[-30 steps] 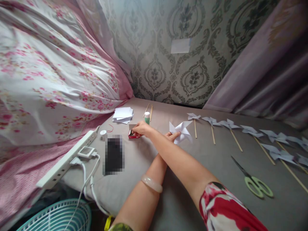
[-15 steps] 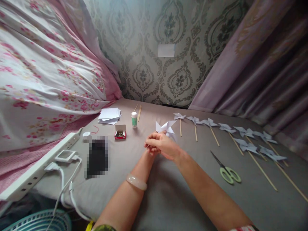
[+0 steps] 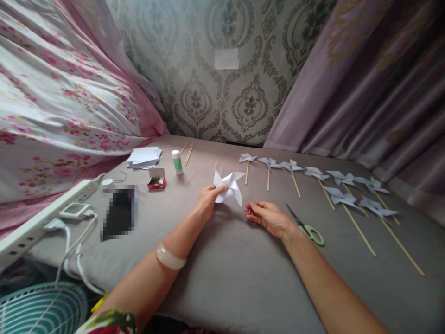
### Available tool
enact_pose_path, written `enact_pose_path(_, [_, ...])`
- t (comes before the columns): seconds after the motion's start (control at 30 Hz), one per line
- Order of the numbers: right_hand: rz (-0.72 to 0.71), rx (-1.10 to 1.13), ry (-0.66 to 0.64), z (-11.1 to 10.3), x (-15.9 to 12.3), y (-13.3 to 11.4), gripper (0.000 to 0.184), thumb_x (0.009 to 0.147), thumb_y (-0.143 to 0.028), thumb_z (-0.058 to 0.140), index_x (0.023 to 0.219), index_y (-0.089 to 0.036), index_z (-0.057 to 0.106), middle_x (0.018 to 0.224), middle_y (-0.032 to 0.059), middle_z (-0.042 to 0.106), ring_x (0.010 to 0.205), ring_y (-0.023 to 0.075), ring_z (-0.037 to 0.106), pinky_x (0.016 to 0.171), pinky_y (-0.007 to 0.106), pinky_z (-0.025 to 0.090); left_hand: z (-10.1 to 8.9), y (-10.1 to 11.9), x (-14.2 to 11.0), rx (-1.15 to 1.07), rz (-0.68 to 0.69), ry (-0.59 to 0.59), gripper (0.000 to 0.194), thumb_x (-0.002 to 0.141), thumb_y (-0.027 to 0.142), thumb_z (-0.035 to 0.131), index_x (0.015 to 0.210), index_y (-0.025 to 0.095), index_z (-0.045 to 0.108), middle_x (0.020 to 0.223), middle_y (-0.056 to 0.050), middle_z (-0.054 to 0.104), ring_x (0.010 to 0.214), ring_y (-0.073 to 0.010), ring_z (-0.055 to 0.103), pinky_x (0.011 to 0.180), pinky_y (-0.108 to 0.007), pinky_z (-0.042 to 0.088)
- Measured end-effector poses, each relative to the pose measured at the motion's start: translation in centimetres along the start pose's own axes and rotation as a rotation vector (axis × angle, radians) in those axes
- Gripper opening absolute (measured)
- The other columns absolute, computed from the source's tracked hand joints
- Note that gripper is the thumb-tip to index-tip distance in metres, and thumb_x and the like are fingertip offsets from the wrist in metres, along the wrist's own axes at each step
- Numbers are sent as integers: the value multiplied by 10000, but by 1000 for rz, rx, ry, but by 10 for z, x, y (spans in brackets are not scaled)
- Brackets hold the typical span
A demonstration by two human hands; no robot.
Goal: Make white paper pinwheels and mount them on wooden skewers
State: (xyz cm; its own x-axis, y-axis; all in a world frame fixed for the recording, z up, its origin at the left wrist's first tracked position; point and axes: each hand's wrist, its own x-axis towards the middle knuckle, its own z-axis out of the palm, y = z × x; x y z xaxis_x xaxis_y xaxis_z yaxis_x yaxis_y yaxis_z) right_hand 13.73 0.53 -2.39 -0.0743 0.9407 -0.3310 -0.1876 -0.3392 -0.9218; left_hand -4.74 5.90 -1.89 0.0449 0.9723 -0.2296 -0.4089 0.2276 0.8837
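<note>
A white paper pinwheel is pinched at its near left side by my left hand, thumb on top, its blades spread out. No stick shows on this pinwheel. My right hand is apart from it, a little to the right and nearer to me. Its fingertips are pressed together around something too small to make out. Green-handled scissors lie just right of my right hand. A small open red box holding tiny metallic pieces stands to the left of my left hand.
Several finished pinwheels on wooden sticks lie along the right. At the back left are a glue stick, loose sticks and a paper stack. A power strip with cables runs along the left edge, above a teal basket.
My hands, together before, have parted: the right has drawn off to the right, and the left now holds the pinwheel by its near left side. The view has shifted slightly.
</note>
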Motion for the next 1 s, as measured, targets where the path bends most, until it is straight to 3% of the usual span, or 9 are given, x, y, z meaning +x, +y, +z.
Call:
enact_pose_path(0.1, [61,-38,99,0,-2,-3,111,822,-124,644,712,-119,660,717,71,709,634,107,680,624,188,580,0,4,-2,15,3,33,173,516,221,770,589,130,643,563,-17,638,494,-107,530,499,-218,360])
enact_pose_path(0.2, [11,-134,123,-1,-6,-6,128,815,-62,602,757,-123,699,776,66,724,646,97,675,601,171,554,0,7,-2,12,-8,56,122,539,186,742,593,135,644,587,-23,647,528,-116,545,530,-221,384])
enact_pose_path(0.3, [-91,-376,163,-6,-8,-5,202,840,-73,527,875,-137,716,865,74,734,710,113,686,614,197,542,0,8,-1,14,-26,67,105,549,168,726,603,132,643,599,-27,649,535,-119,552,538,-223,392])
enact_pose_path(0.4, [-217,-704,291,-17,-7,-5,248,851,-139,507,1004,-151,701,831,80,731,724,156,688,639,265,538,-1,7,0,14,-34,60,126,546,176,733,622,124,647,604,-23,648,527,-114,556,530,-218,392])
enact_pose_path(0.5, [-421,-1028,407,-27,-8,-7,199,815,-165,557,929,-177,720,866,76,729,777,181,674,744,310,510,-1,7,0,5,-39,77,113,544,170,725,611,127,645,593,-19,646,521,-113,558,520,-216,397])
enact_pose_path(0.7, [-509,-1150,263,-25,-11,-7,116,778,-161,616,809,-209,717,839,26,710,741,151,641,708,261,469,0,9,1,1,-52,92,113,540,162,722,621,133,650,589,-15,653,517,-114,563,509,-214,412])
enact_pose_path(0.9, [-540,-1200,261,-24,-1,6,176,824,-166,593,943,-209,715,935,54,693,807,170,633,768,288,465,1,7,-2,43,-31,104,165,504,190,750,604,130,633,569,-15,644,498,-113,557,498,-213,391])
enact_pose_path(1.0, [-575,-1199,202,-27,2,7,212,856,-165,557,998,-208,709,960,58,684,855,172,628,800,286,461,2,6,-4,54,-37,96,185,490,204,760,592,134,622,559,-16,643,493,-117,555,490,-215,384])
